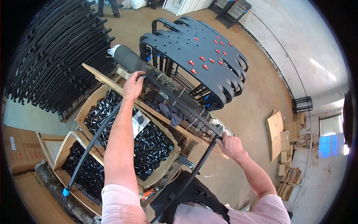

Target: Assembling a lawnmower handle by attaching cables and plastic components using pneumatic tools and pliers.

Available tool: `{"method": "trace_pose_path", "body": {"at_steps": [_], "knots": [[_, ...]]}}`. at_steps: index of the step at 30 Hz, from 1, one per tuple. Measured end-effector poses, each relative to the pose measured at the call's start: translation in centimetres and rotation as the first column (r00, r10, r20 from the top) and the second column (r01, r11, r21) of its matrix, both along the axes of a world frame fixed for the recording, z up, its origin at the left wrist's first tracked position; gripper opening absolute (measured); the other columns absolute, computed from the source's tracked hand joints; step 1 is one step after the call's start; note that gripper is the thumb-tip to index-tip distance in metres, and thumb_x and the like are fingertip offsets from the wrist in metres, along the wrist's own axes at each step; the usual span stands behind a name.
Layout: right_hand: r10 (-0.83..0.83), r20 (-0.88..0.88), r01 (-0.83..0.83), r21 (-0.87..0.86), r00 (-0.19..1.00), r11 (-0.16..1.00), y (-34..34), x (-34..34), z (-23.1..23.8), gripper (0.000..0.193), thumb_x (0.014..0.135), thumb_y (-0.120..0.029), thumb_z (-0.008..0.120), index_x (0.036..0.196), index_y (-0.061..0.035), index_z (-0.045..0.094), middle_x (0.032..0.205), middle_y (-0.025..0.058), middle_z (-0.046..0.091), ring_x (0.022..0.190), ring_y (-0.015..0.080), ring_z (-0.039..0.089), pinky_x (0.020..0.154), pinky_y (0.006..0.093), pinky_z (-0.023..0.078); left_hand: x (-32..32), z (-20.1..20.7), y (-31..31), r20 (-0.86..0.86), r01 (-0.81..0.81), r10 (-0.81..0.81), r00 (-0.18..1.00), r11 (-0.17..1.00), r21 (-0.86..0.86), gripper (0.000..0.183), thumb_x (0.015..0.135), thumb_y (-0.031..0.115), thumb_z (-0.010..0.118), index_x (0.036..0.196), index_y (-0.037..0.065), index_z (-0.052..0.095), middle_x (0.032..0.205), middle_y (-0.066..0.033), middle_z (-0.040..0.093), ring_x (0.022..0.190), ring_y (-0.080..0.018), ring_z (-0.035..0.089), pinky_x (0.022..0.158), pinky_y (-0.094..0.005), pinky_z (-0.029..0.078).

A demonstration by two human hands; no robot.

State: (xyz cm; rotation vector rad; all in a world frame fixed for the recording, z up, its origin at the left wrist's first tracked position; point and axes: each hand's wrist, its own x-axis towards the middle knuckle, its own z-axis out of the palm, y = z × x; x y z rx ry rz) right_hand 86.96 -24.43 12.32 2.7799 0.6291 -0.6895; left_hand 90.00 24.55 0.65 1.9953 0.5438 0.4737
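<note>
Both my hands are on a black metal frame (196,166) with a long crossbar and two side bars running back toward me. My left hand (133,86) is closed at the frame's far left corner; a small greyish piece shows by the fingertips, too small to name. At the right corner my right hand (231,145) grips the bar with bent fingers. A blue wrap (66,192) marks the left side bar's lower end. Under my left forearm, cardboard boxes hold many black round-headed screw feet (151,149), with a white packet (139,125) among them.
Dark curved panels with red tags (194,48) stand stacked ahead. Black frames (56,56) pile up at far left. A dark padded roll (126,59) and a dark cloth (167,111) lie beyond the boxes. Cardboard (275,130) leans by the right wall. A person's legs (108,7) show far off.
</note>
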Motion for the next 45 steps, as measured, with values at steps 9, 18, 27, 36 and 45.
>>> {"method": "trace_pose_path", "body": {"at_steps": [9,18,27,36,45], "knots": [[0.151,-0.204,-0.214,-0.334,0.967,0.918,0.7,0.4,2.6,0.045,0.093,-0.044,0.069,0.111,-0.003,0.068,0.092,0.0187,0.075,0.091,0.0366,0.075,0.077,0.0491,0.06,-0.1,0.7,-1.1,-0.003,-0.007,0.007,1.0,0.999,0.04,0.031,0.096,0.025,0.073,0.126,0.018,0.071,0.118,-0.0084,0.069,0.106,-0.0235,0.069,0.096,-0.037,0.053],[0.296,0.166,-0.3,-0.003,0.941,0.954,1.1,-0.9,1.8,0.018,0.09,-0.02,0.064,0.098,-0.0061,0.072,0.091,0.0135,0.076,0.088,0.0302,0.076,0.073,0.0449,0.06,-0.3,-1.2,0.9,0.08,-0.006,-0.009,0.997,0.982,0.19,0.027,0.102,0.019,0.06,0.126,0.023,0.073,0.126,-0.0065,0.068,0.119,-0.0267,0.065,0.102,-0.0374,0.05],[0.275,-0.167,-0.32,-0.404,0.947,0.857,0.5,0.0,0.4,0.02,0.092,-0.016,0.058,0.108,-0.0042,0.064,0.092,0.014,0.075,0.089,0.0314,0.075,0.07,0.0467,0.059,-0.1,-1.0,0.7,-0.044,-0.075,0.073,0.996,0.995,-0.058,0.032,0.103,0.038,0.059,0.129,0.024,0.069,0.127,-0.0051,0.073,0.118,-0.0284,0.068,0.105,-0.0405,0.049],[0.36,0.064,-0.348,-0.15,0.931,0.925,0.4,0.7,0.6,0.033,0.095,-0.029,0.064,0.11,0.0,0.061,0.094,0.0167,0.072,0.09,0.0349,0.074,0.074,0.0484,0.059,-0.3,1.0,-1.0,-0.073,-0.02,0.03,0.997,0.991,0.132,0.033,0.098,0.031,0.07,0.13,0.022,0.07,0.129,-0.009,0.068,0.114,-0.0269,0.067,0.101,-0.0375,0.051],[0.17,0.05,-0.167,-0.061,0.984,0.984,2.6,-0.1,0.1,0.04,0.098,-0.036,0.063,0.102,0.003,0.065,0.084,0.021,0.074,0.082,0.0393,0.074,0.073,0.0497,0.059,-1.3,0.5,0.3,-0.079,-0.004,0.014,0.997,0.992,0.126,0.058,0.093,0.043,0.071,0.146,0.026,0.056,0.131,-0.0101,0.071,0.121,-0.0342,0.066,0.102,-0.0462,0.052]]}}
